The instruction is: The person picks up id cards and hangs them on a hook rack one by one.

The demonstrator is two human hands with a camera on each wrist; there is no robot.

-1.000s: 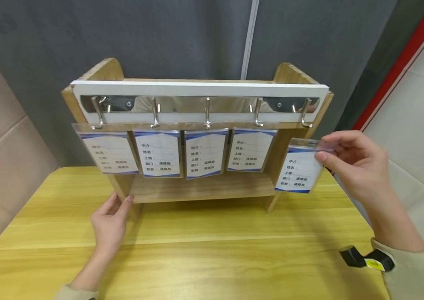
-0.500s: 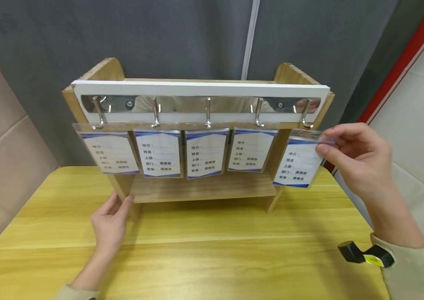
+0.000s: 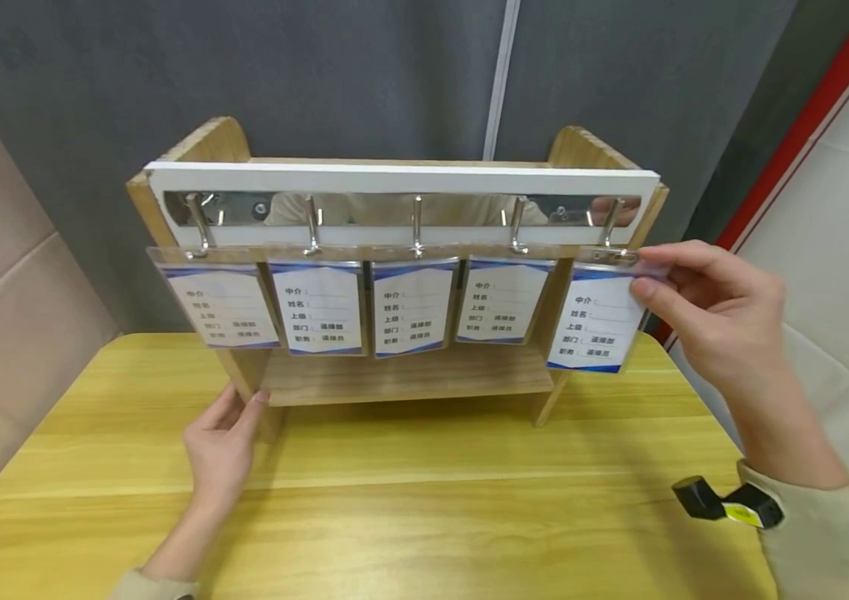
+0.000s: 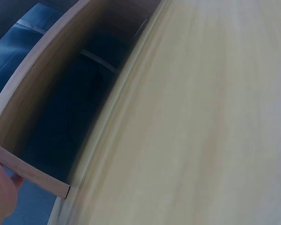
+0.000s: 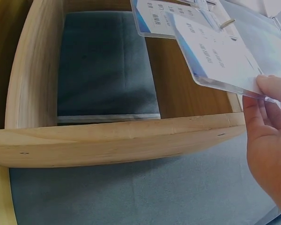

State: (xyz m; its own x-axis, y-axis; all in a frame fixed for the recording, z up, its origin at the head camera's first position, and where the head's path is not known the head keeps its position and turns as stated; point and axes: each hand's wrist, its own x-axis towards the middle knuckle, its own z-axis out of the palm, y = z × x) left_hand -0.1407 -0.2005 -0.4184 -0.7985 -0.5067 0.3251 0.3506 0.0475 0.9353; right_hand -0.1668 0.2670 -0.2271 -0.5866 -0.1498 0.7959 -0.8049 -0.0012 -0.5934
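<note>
My right hand (image 3: 731, 317) pinches the top right corner of a clear badge holder (image 3: 595, 321) between thumb and fingers. Its slotted top edge sits right at the tip of the rightmost hook (image 3: 611, 223). In the right wrist view the same badge holder (image 5: 215, 56) tilts out from the rack, thumb on its edge. My left hand (image 3: 222, 437) grips the lower left side panel of the wooden rack (image 3: 402, 379), thumb at the front edge. In the left wrist view only part of that hand (image 4: 2, 192) shows, against the panel's end.
Several more badge holders (image 3: 412, 304) hang in a row from the other hooks on the metal strip (image 3: 364, 208). The rack stands on a yellow wooden table (image 3: 424, 517), before a grey partition (image 3: 364, 75). A white panel (image 3: 829, 275) borders the right side.
My right hand has raised the badge holder and brought its slotted top up to the rightmost hook. The left hand keeps its place on the rack.
</note>
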